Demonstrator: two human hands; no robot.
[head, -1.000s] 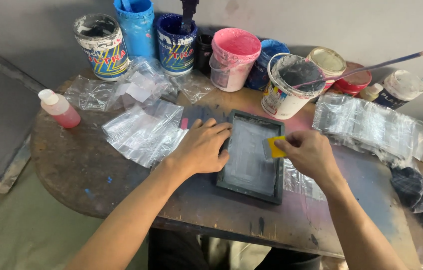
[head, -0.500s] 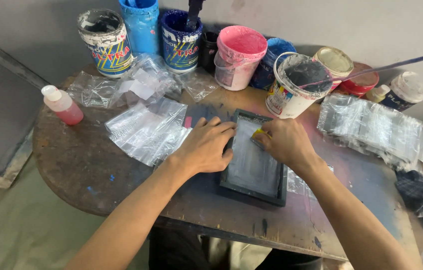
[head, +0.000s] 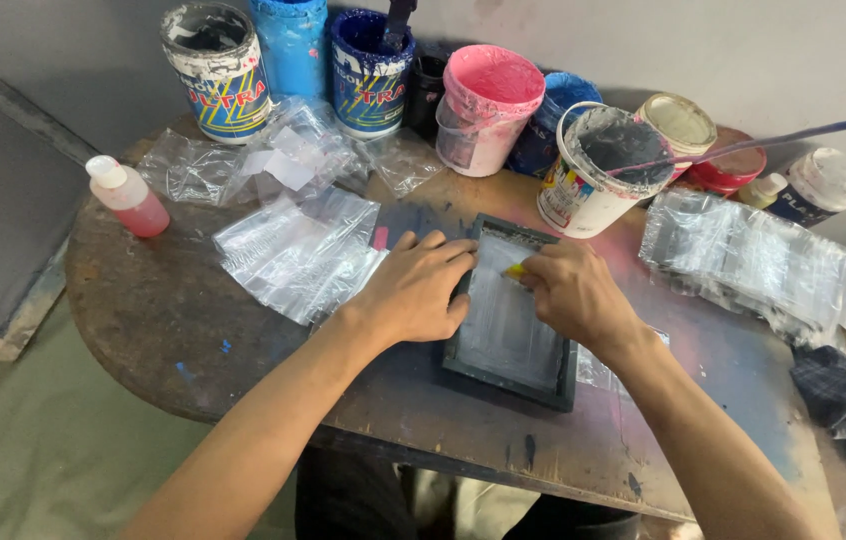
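The right hand (head: 575, 296) has its fingers clenched around a small yellow scraper (head: 514, 270), only a sliver of which peeks out past the knuckles, pressed to the pale mesh near the far end of the small dark-framed screen (head: 506, 318). The left hand (head: 415, 288) lies flat with its fingers spread loose, gripping nothing, its fingertips hooked over the screen's left rail to pin it against the round, paint-stained table (head: 173, 330). To my eye this is the start of a pull: the blade is seated at the far end and the stroke towards the body looks not yet made. It would call for steady downward pressure and the left hand holding the frame from skidding. Room is snug: the frame's rails hem the blade in on both sides, a white paint bucket (head: 598, 170) stands just beyond the far right corner, clear plastic bags (head: 295, 256) lie beside the left hand, and another stack of bags (head: 753, 258) sits off to the right. The near rail stops short of the table edge, with bare wood in between.
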